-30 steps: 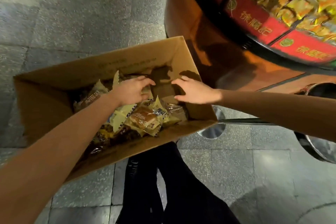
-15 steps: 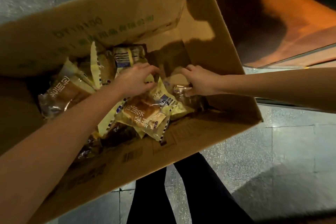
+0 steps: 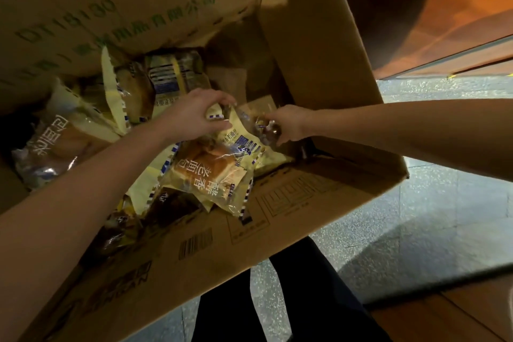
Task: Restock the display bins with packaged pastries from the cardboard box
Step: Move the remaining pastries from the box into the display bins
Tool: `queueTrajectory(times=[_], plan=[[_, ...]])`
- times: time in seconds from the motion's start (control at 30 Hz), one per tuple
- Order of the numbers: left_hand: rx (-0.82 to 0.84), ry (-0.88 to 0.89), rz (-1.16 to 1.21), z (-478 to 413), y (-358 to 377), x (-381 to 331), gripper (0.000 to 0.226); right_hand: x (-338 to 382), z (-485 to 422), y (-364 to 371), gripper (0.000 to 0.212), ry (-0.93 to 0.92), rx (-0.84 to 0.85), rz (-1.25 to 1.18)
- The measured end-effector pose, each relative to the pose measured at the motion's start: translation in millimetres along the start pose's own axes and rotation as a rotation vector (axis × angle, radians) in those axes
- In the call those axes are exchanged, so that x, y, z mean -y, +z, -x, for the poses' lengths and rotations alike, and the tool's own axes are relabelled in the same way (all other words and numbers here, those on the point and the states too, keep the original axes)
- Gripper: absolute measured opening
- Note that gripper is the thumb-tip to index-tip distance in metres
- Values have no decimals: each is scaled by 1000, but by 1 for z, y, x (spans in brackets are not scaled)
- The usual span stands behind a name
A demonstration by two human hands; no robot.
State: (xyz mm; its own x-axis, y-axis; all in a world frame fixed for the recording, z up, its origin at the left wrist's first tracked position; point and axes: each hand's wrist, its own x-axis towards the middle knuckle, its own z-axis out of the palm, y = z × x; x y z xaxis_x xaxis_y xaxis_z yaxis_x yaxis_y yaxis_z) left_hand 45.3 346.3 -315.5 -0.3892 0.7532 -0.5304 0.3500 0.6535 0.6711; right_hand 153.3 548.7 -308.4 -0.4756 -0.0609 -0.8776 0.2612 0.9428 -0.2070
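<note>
Both hands are inside the cardboard box (image 3: pixel 319 64), down at the pile. Left hand (image 3: pixel 191 116) pinches the top edge of a yellow packet (image 3: pixel 241 139), fingers curled over the seam and thumb underneath. The packet body hangs below and to the right of that grip, toward the other hand. Right hand (image 3: pixel 290 122) is curled round a small clear-wrapped pastry (image 3: pixel 263 130) with dark contents, which sits at its fingertips. Exact finger placement there is lost in wrapper glare. The two grips are near each other, with the yellow packet between them. Directly under the left grip, a bread packet (image 3: pixel 211 175) with big white characters lies face up and touches the yellow packet. Beyond the left knuckles is a back-printed packet (image 3: pixel 172 75). Outboard of the left forearm, a shiny packet (image 3: pixel 52 141) sits at the box's dark far side. The right grip sits near the box's right wall. Grey tiled floor (image 3: pixel 444 203) and dark trouser legs (image 3: pixel 305 300) show past the near flap.
</note>
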Motion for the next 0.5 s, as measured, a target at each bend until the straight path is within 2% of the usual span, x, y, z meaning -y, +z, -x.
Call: queueTrajectory(times=[0.13, 0.33, 0.4, 0.5], plan=[[-21, -25, 111, -2, 3, 0, 49, -3, -11, 5, 75, 28, 43, -56], [12, -33, 219, -9, 5, 11, 53, -2, -18, 4, 87, 62, 124, -148], [0, -25, 250, -10, 5, 12, 51, -2, -19, 3, 77, 64, 152, -167], [-6, -17, 278, -10, 5, 13, 45, 0, -18, -1, 50, 61, 217, -121]])
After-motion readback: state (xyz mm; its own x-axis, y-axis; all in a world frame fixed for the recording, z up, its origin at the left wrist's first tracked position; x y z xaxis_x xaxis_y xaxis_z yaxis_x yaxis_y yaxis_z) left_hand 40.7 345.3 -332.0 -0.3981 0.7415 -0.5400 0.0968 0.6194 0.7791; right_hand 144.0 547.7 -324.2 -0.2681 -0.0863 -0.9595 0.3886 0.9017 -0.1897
